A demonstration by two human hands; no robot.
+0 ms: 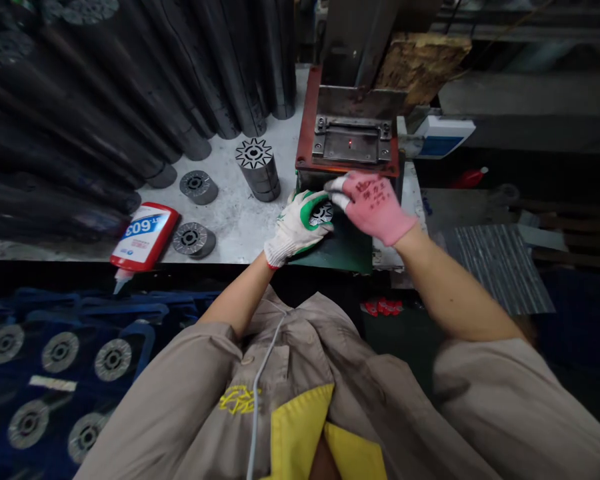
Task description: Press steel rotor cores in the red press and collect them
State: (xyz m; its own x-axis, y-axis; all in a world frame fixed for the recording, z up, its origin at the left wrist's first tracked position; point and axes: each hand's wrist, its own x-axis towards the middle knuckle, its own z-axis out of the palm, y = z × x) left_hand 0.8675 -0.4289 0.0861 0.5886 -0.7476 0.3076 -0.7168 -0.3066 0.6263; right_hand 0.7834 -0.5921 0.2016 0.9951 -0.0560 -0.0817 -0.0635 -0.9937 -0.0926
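My left hand (303, 223), in a white and green glove, is wrapped round a slotted metal rotor core (322, 213) at the front of the bench. Close by on the right is my right hand (367, 203) in a pink glove with whitish fingertips. Its thumb and fingers are bent together near the core's upper edge; whatever they may pinch is too small to make out. Just behind both hands stands a red-based press fixture (351, 143) with a metal plate and a small red light spot. A taller rotor core (257, 170) stands left of my left hand.
Two short cores, one nearer (194, 240) and one farther (199, 187), stand on the bench's left. A red glue bottle (145, 237) overhangs the front edge. Tall dark stacks (180, 80) line the back left. Blue trays (80, 373) of cores sit below; a small white-blue device (445, 137) is at right.
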